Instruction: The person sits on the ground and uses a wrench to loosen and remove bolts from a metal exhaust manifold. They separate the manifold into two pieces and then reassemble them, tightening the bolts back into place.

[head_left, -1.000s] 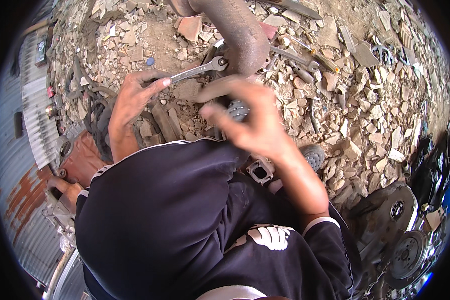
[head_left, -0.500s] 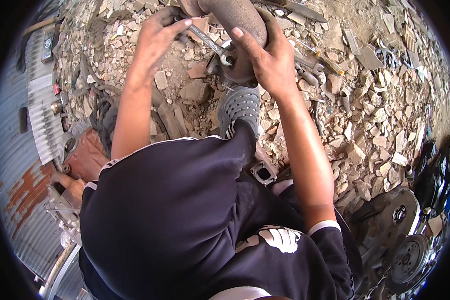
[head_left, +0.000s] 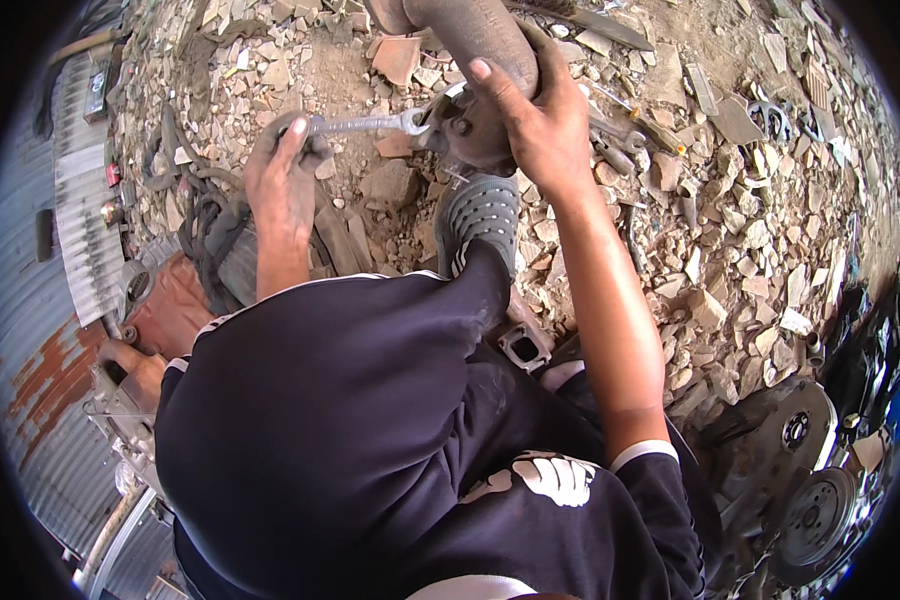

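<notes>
My left hand [head_left: 282, 180] grips the handle end of a silver open-end wrench [head_left: 370, 124], whose jaw sits at a bolt on the flange [head_left: 460, 135] of a rusty brown pipe [head_left: 470, 35]. My right hand [head_left: 535, 115] presses down on that pipe just above the flange, fingers wrapped over it. My foot in a grey perforated clog [head_left: 482, 215] rests on the rubble right below the flange. My dark trousers and dark shirt fill the lower middle of the view.
Broken stone and tile rubble [head_left: 740, 230] covers the ground. Corrugated metal sheet [head_left: 80, 200] lies at the left beside rusty engine parts [head_left: 160, 310] and dark hoses. A square metal flange [head_left: 525, 347] lies by my leg. Brake discs and wheels [head_left: 805, 470] sit at the lower right.
Both hands reached forward from near my knee; half a second ago they were on the pipe. Now the left hand holds the wrench out to the left, jaw on the flange bolt.
</notes>
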Demonstrator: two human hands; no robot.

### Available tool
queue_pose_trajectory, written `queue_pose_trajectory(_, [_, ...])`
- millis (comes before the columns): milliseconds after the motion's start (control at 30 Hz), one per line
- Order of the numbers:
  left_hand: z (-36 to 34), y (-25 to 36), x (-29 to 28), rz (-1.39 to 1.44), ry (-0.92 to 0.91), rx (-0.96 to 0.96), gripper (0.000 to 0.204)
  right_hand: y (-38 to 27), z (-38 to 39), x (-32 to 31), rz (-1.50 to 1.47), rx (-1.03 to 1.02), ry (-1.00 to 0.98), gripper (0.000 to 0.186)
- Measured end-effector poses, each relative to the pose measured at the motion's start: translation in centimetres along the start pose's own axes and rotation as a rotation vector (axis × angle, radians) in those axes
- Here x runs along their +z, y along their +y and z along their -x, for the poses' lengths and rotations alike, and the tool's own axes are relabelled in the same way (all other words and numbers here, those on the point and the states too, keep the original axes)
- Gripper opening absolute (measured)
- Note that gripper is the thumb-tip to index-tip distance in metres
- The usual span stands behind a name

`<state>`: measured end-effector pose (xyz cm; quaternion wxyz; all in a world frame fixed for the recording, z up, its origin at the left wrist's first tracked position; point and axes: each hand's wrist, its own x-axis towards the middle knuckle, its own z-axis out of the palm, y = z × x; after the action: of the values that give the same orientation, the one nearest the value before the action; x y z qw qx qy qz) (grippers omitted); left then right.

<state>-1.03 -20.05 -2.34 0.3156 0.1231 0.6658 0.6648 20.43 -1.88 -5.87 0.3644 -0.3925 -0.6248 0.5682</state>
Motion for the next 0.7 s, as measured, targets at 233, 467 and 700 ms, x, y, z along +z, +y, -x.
queue_pose_trajectory(233, [3.3, -0.3, 2.6, 0.004, 0.086, 0.012, 0.018, 0.3, 0.1, 0.2, 0.007, 0.008, -0.008, 0.068])
queue_pose_trajectory(467, [5.5, -0.2, 2.5, -0.062, 0.089, -0.01, 0.017, 0.2, 0.1, 0.2, 0.028, 0.005, -0.004, 0.068])
queue_pose_trajectory(700, [6.8, -0.9, 4.0, -0.128, 0.137, 0.003, 0.017, 0.3, 0.2, 0.2, 0.026, 0.028, 0.006, 0.069])
